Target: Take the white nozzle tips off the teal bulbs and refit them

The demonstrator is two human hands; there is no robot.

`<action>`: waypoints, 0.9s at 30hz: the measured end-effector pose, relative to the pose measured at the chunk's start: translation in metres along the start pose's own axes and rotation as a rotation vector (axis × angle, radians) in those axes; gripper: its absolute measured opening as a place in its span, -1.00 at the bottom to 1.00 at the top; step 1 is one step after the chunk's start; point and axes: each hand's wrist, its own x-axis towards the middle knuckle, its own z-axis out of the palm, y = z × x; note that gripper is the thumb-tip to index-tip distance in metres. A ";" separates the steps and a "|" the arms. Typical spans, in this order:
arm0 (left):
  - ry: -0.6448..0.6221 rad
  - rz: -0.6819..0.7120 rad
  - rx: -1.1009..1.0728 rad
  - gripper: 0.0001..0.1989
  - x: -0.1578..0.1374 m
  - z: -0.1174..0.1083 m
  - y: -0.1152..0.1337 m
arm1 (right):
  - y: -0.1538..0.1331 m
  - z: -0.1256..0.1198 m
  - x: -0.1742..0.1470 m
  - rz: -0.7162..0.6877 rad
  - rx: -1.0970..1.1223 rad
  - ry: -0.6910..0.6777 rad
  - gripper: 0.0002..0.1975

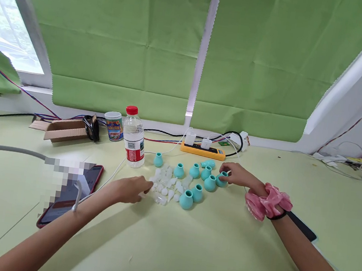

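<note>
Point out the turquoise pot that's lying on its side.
The toppled pot is the rearmost on the right, just in front of the orange power strip; the other turquoise pots have their openings facing up.

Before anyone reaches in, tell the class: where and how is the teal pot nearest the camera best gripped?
Probably by the narrow neck, pinched from above and the near side. The nearest teal pot stands upright, its round body wider than its neck. Its near side is unobstructed, while another teal pot crowds its right and clear pieces lie leftward.
</note>
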 end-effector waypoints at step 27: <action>0.673 0.041 -0.037 -0.59 0.103 0.017 0.023 | -0.108 0.068 -0.030 -0.656 0.000 0.312 -0.80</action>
